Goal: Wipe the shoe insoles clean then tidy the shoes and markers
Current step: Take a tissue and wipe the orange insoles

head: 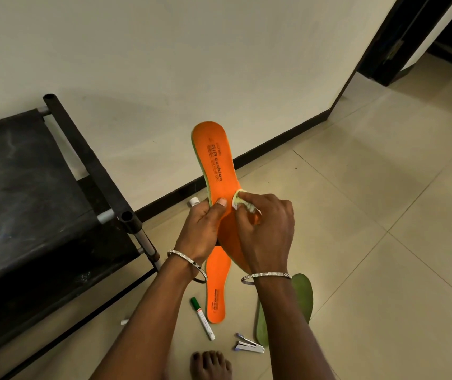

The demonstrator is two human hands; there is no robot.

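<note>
An orange insole [215, 160] with black print is held up in front of me, toe end pointing away. My left hand [204, 226] grips its middle, thumb pressed on the orange face. My right hand [264, 231] pinches a small crumpled pale wipe [240, 200] against the insole's right edge. A second orange insole [216, 289] lies on the tiled floor below my wrists. A green insole [303, 297] lies face down to the right, partly hidden by my right forearm. A white marker with a green cap [202, 318] lies on the floor beside the orange insole.
A black metal-framed bench [41, 193] stands on the left against the wall. A silver stapler [249, 346] lies on the floor near my bare foot [210, 364]. A small white cap-like object [193, 201] sits by the black skirting. An open doorway [422, 45] is at the upper right.
</note>
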